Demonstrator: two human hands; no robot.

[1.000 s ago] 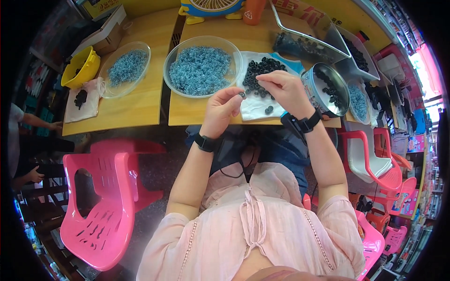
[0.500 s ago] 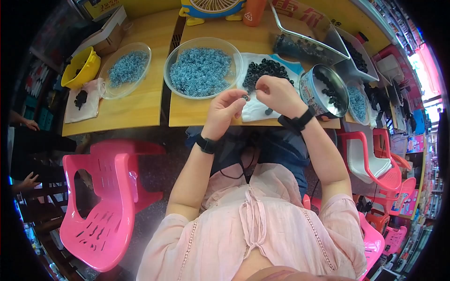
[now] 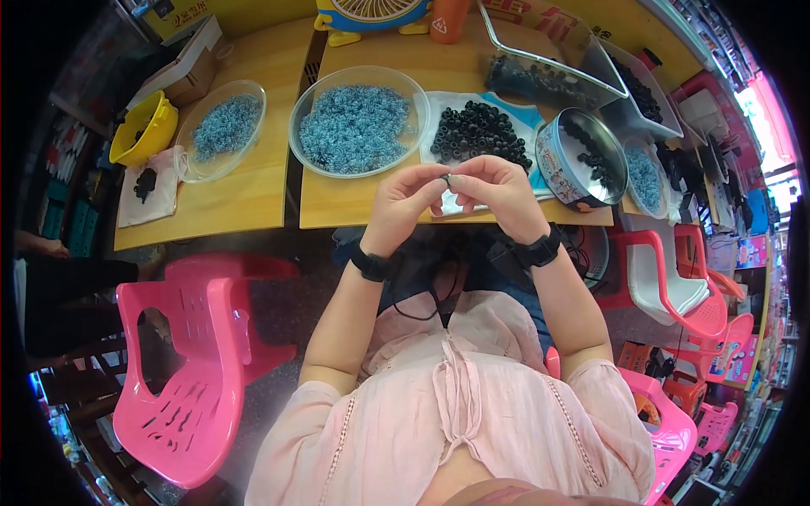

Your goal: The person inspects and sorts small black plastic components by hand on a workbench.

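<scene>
My left hand point(image 3: 407, 201) and my right hand point(image 3: 496, 194) meet at the table's front edge, fingertips together. Between them they pinch a small dark round part point(image 3: 446, 180), mostly covered by the fingers. Just beyond lies a pile of small black ring-shaped parts point(image 3: 479, 131) on a white cloth with a blue edge point(image 3: 530, 118). Left of the pile stands a round clear tub point(image 3: 295, 139) full of small translucent bluish pieces point(image 3: 354, 126). To the right, a round tin point(image 3: 557, 169) lies tilted with more black parts point(image 3: 591, 152) inside.
Clear bins point(image 3: 557, 78) of black parts stand at the back right. On the left table are a shallow dish point(image 3: 260, 126) of bluish pieces, a yellow basket point(image 3: 153, 139) and a cardboard box point(image 3: 196, 72). A pink chair point(image 3: 190, 396) stands at my left. Another person's hand point(image 3: 52, 247) shows far left.
My right hand has come down from the black pile and moved in against my left fingertips. Both hands now hold the small part. The person at far left has shifted a hand.
</scene>
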